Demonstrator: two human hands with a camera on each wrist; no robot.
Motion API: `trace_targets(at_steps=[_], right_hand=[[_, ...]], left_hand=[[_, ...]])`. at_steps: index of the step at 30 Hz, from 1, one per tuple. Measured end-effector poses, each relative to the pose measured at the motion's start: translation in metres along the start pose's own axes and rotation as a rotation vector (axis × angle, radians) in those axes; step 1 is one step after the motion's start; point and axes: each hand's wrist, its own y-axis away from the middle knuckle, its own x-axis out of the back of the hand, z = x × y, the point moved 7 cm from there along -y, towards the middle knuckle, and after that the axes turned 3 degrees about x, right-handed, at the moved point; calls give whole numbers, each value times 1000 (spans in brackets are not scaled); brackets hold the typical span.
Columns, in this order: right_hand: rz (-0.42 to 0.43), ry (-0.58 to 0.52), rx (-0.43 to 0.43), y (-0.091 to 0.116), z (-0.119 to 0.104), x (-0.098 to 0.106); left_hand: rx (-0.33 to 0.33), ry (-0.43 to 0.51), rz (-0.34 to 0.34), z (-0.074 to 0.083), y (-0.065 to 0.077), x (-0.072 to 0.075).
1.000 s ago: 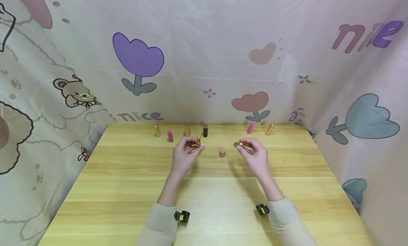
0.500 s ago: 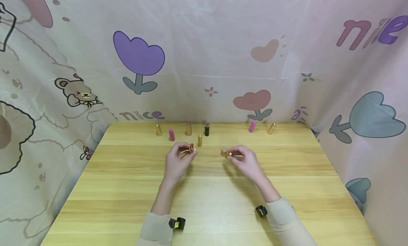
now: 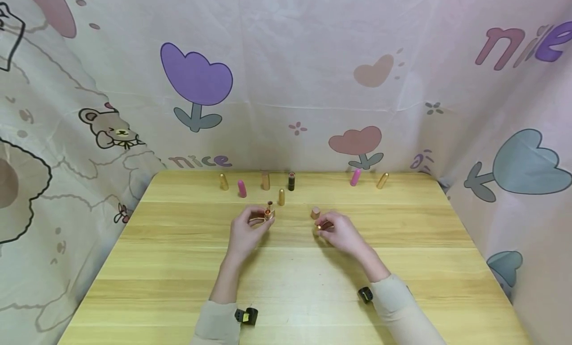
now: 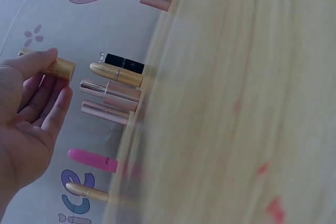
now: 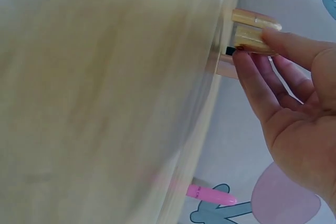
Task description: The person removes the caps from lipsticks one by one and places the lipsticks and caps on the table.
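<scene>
My left hand (image 3: 245, 232) pinches the gold base of a lipstick (image 4: 62, 68) between thumb and fingers, its open end facing up toward the head camera. In my right hand (image 3: 341, 231) is a gold lipstick cap (image 5: 249, 39), pinched by thumb and fingertips. The two pieces are apart. A short rose-gold cap (image 3: 315, 213) stands on the table just beyond the right fingertips. Right behind the left fingertips is a slim rose-gold lipstick (image 3: 270, 205), partly covered in the head view. A gold lipstick (image 3: 281, 197) stands upright beside it.
Along the back of the wooden table (image 3: 286, 285) stand a black lipstick (image 3: 291, 181), a rose-gold one (image 3: 265, 180), pink ones (image 3: 242, 188) on both sides and gold ones (image 3: 383, 180) at both ends. A printed cloth (image 3: 277, 77) hangs behind.
My left hand has moved left and nearer the body with the gold base, uncovering the upright gold lipstick. The right hand has moved left and nearer the body with the cap.
</scene>
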Motion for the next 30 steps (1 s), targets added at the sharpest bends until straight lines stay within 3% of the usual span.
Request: trace_targets(at_steps=[10,20,25,30], right_hand=[[-72,87,-9,-1,4,-3],[-95,42,-26,3,7,0],[3,-75,-3,6,7,11],[224,-149,52,5,7,35]], left_hand=[[53,-88,-24,-10,-2,-3],[129,-153,-26,-20,-5,-5],[174,-169,-35,-25,-5,-7],[189,-189,-40,-27,-5,-8]])
